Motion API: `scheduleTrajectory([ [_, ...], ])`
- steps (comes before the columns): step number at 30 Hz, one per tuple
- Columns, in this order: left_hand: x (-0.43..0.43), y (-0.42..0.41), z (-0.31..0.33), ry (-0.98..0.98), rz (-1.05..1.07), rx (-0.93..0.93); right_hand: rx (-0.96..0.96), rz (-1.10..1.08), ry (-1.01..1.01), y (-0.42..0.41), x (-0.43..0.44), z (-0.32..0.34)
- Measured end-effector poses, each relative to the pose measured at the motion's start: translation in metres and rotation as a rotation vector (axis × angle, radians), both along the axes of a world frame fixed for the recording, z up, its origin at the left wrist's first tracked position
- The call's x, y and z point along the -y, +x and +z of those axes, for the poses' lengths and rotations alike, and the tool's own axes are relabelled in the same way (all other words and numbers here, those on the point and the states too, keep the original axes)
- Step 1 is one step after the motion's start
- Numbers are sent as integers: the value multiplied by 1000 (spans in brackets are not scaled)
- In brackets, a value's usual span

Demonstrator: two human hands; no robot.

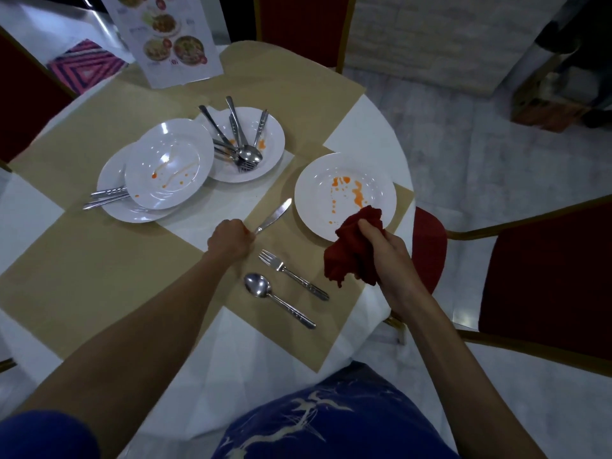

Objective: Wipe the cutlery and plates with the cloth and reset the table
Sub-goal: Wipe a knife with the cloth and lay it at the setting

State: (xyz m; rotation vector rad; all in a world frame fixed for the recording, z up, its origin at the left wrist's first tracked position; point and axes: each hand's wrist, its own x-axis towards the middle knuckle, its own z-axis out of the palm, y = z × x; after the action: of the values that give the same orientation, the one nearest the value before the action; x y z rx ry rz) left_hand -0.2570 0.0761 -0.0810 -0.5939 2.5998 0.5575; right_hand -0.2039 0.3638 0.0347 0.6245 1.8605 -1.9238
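the left hand (230, 240) has its fingers curled round the handle of a knife (274, 215), whose blade points away towards the stained plate (318, 180); whether the knife rests on the tan mat (99, 260) or is lifted i cannot tell; the right hand (385, 251) clutches a bunched red cloth (351, 256) over the near rim of that plate, which carries orange smears; a fork (293, 275) and a spoon (276, 299) lie side by side on the mat between the arms; farther left two smeared plates (169, 164) are stacked with cutlery handles poking out between them; beside them another plate (271, 134) holds a pile of cutlery (243, 150); a menu card (169, 38) stands at the far edge of the table (29, 207).
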Motion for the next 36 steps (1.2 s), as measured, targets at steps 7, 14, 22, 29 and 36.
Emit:
scheduleTrajectory([
  [7,20,5,36,76,-28,81,23,12,-116,3,13,10],
  [14,-27,59,114,519,184,-265,66,-103,-528,-5,40,1],
  [22,-104,115,117,456,156,-352,28,164,-133,2,84,-11],
  [29,-96,129,126,467,56,-246,-33,12,46,-28,68,-6],
  [36,-66,134,135,621,348,-356,-1,-214,-243,-20,33,2],
])
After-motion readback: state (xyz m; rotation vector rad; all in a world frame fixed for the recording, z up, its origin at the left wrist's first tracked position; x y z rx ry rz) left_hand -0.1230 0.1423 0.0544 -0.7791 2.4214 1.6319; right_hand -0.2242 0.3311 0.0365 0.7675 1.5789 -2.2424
